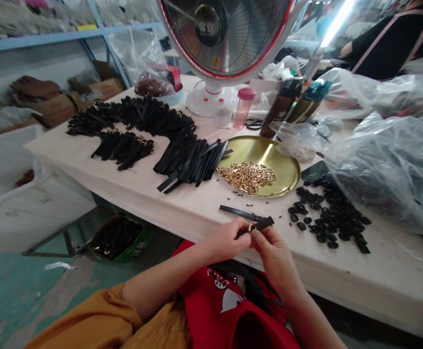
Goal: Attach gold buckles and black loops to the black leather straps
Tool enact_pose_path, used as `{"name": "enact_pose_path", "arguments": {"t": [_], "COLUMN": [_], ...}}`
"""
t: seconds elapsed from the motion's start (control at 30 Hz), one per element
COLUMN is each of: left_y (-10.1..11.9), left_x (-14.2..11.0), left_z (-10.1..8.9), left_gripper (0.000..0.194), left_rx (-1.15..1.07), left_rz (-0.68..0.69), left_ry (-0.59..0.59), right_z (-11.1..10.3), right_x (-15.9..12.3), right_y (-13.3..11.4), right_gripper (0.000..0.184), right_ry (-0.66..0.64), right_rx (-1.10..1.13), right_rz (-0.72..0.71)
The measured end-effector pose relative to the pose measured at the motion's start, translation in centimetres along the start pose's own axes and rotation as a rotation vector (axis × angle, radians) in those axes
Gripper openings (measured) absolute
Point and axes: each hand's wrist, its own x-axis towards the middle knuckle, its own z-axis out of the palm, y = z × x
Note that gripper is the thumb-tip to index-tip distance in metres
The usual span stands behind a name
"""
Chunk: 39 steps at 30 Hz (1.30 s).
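At the table's front edge my left hand and my right hand meet, both closed on one short black strap. A small gold metal fitting shows on the strap, between my fingertips. Just behind my hands another black strap lies flat on the table. Farther back is a round gold tray, with a heap of small gold fittings in it. Many black round pieces are scattered to the right of my hands. My fingers hide part of the held strap.
Bundles of black straps cover the table's left and back. A heater-like fan stands behind, near a pink-lidded bottle and dark spray bottles. Plastic bags fill the right. A bin sits below; a co-worker is at the back right.
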Motion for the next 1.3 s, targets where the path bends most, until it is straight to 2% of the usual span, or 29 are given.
{"name": "enact_pose_path", "arguments": {"t": [0.1,0.23,0.37,0.47,0.6,0.67,0.77,0.97,1.13,1.3], "left_y": [-0.3,-0.6,-0.8,-0.8,-0.7,-0.9,-1.0,-0.3,-0.3,0.0], "left_x": [0.1,0.3,0.5,0.5,0.4,0.2,0.0,-0.6,-0.5,-0.3], "left_z": [0.5,0.5,0.2,0.2,0.8,1.2,1.6,1.0,1.1,1.3], "left_gripper": [0.015,0.021,0.018,0.018,0.019,0.020,0.021,0.027,0.035,0.033], "left_rx": [-0.187,-0.440,-0.523,-0.504,-0.449,-0.386,-0.302,-0.294,-0.222,-0.090], "left_rz": [-0.088,-0.171,-0.202,-0.228,-0.234,-0.230,-0.232,-0.214,-0.226,-0.138], "left_ry": [-0.043,-0.128,-0.165,-0.169,-0.118,-0.063,-0.030,-0.110,-0.107,-0.077], "right_z": [0.4,0.2,0.0,-0.2,-0.5,-0.6,-0.8,-1.0,-0.9,-1.7], "right_x": [-0.4,0.0,0.5,0.2,-0.5,-0.7,-0.8,-0.9,-0.9,0.0], "right_y": [0.6,0.7,0.4,0.2,0.1,0.2,0.4,0.3,-0.2,0.6], "right_gripper": [0.016,0.021,0.020,0.020,0.016,0.014,0.015,0.017,0.019,0.019], "right_ry": [0.024,0.015,-0.032,-0.037,0.049,0.053,0.044,-0.033,-0.036,-0.107], "right_rx": [-0.093,-0.024,0.058,-0.057,-0.475,-0.544,-0.497,-0.198,-0.222,-0.120], "right_rz": [-0.081,-0.007,0.057,0.014,-0.241,-0.299,-0.259,-0.060,-0.085,0.028]}}
